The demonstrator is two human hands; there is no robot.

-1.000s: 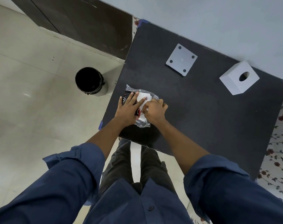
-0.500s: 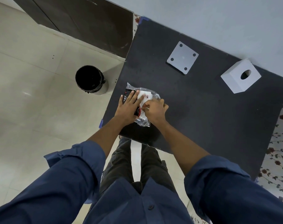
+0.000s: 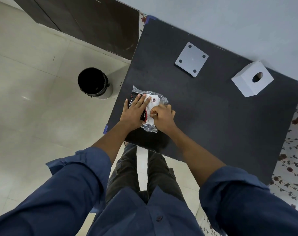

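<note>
A clear plastic packet (image 3: 157,97) with black, white and red contents lies near the front left edge of the black table (image 3: 213,120). My left hand (image 3: 133,112) lies flat on the packet's left half, fingers straight, pressing it down. To its right, my right hand (image 3: 162,116) has its fingers curled and pinches the packet's plastic near the middle. Both hands cover much of the packet.
A flat white square plate (image 3: 191,58) with four dark holes lies at the back of the table. A white block (image 3: 252,80) with a round hole stands at the back right. A black bin (image 3: 93,83) stands on the tiled floor left of the table.
Both hands stay on the packet in much the same place. My right hand's fingers have shifted slightly on the plastic.
</note>
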